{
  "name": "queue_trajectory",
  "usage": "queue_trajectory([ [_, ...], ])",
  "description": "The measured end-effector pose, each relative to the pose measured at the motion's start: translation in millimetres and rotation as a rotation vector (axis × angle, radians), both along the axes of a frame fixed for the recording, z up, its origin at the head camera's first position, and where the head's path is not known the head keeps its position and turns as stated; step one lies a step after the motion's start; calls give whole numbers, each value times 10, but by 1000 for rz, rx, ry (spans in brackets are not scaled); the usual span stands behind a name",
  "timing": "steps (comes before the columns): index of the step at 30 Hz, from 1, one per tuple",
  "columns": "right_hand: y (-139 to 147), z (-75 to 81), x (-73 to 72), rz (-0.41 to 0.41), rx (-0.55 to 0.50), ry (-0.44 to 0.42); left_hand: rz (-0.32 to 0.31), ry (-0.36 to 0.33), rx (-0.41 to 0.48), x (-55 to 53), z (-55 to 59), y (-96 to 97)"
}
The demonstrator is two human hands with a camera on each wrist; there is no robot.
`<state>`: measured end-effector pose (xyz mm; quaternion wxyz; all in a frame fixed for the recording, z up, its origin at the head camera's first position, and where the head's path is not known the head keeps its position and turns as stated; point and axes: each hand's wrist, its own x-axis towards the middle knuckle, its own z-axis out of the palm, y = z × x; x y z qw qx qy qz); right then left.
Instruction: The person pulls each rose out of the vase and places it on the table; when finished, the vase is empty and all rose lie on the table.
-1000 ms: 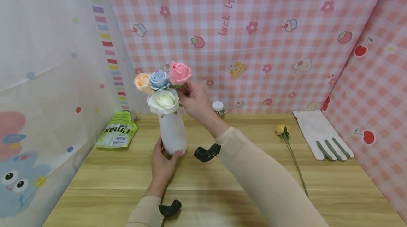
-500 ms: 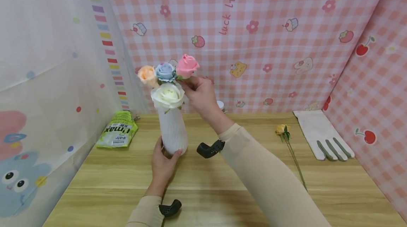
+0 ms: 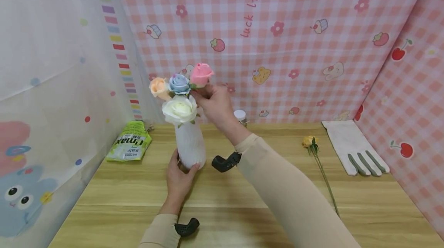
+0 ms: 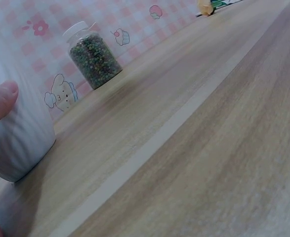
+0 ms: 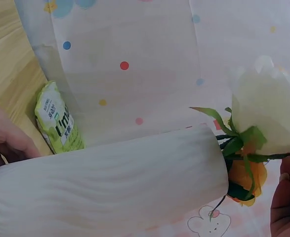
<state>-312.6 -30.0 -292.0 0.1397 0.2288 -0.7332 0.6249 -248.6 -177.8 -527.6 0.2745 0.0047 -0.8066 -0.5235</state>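
A white ribbed vase [image 3: 189, 144] stands on the table with my left hand [image 3: 180, 176] curled round its base. From its mouth rise a white rose [image 3: 179, 109], a blue rose [image 3: 179, 83], a peach rose [image 3: 159, 88] and a pink rose [image 3: 202, 74]. Just under the pink bloom, my right hand [image 3: 216, 103] pinches a stem. The right wrist view shows the vase wall [image 5: 110, 182] sideways, green leaves at its mouth and fingers [image 5: 283, 197] on a dark stem. In the left wrist view a thumb [image 4: 1, 101] presses the vase.
A yellow rose [image 3: 310, 142] with a long stem lies on the right of the table, next to a white glove [image 3: 343, 140] with grey-green fingertips. A green packet [image 3: 130, 142] sits at left. Behind the right wrist stands a white-lidded jar [image 4: 95, 59] of small dark beads.
The blooms rose with my right hand and moved a little right, then sank partway back. My left hand has kept its hold on the vase base.
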Motion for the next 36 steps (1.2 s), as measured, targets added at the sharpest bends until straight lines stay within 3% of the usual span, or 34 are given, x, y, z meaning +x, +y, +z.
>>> queue_trajectory([
  [3,-5,12,3,-6,23,34,3,3,-6,-9,-8,0],
  [11,-26,4,48,133,-58,31,0,30,-9,-3,-9,-8],
  [16,-36,16,25,110,-131,32,-4,30,-8,6,6,-1],
  [20,-24,15,14,56,-125,33,-4,18,-10,7,9,-1],
  [25,-5,5,23,-10,-38,66,4,-1,-17,-3,4,-5],
  [32,-26,-37,62,-85,213,111,0,3,-7,1,9,-1],
  [36,-47,-52,60,-128,231,145,2,10,-9,5,17,4],
])
